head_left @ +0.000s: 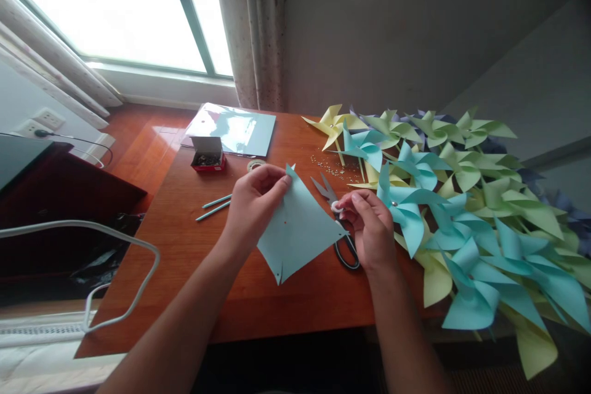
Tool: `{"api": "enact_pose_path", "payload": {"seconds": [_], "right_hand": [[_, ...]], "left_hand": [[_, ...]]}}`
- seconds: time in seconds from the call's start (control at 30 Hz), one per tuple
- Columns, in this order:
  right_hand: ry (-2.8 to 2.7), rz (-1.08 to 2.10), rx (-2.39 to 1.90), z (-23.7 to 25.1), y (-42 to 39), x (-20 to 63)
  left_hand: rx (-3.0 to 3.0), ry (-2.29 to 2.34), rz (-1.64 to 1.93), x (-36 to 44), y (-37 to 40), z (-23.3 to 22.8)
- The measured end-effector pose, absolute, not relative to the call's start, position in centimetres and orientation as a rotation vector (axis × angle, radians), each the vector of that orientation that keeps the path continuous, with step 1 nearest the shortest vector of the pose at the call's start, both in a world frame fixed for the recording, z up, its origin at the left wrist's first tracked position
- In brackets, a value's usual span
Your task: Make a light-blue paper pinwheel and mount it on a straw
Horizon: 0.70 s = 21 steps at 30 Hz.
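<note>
My left hand (pixel 252 203) pinches the top corner of a light blue paper square (pixel 298 231) that is slit from its corners. It holds the sheet tilted just above the wooden table (pixel 194 258). My right hand (pixel 367 225) is closed on a small white piece at its fingertips (pixel 335 205), right beside the paper's right corner. Under the right hand lie scissors (pixel 339 221) with black handles.
A big heap of blue, green and purple paper pinwheels (pixel 462 197) covers the table's right side. Further back are a blue paper stack (pixel 233 129), a small open box of pins (pixel 209 157), a tape roll (pixel 255 165), two thin blue sticks (pixel 215 207) and scattered small beads (pixel 330 167).
</note>
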State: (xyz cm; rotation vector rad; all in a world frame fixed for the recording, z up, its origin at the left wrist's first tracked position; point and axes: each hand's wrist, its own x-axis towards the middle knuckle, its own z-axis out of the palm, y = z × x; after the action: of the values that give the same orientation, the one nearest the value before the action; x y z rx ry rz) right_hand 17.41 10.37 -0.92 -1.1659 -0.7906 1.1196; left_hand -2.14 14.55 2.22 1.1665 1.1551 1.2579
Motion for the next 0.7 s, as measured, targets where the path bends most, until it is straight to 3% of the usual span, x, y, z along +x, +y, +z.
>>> {"api": "enact_pose_path", "payload": {"seconds": [0.3,0.7], "right_hand": [[-1.153,0.953,-1.229,-0.9,10.3,17.1],[-1.469,0.687,-1.223,-0.3,10.0,16.5]], "left_hand": [[1.774,1.111,0.923,-0.7,13.2,1.5],[1.801,1.110,0.887,-0.3,13.0,1.6]]}}
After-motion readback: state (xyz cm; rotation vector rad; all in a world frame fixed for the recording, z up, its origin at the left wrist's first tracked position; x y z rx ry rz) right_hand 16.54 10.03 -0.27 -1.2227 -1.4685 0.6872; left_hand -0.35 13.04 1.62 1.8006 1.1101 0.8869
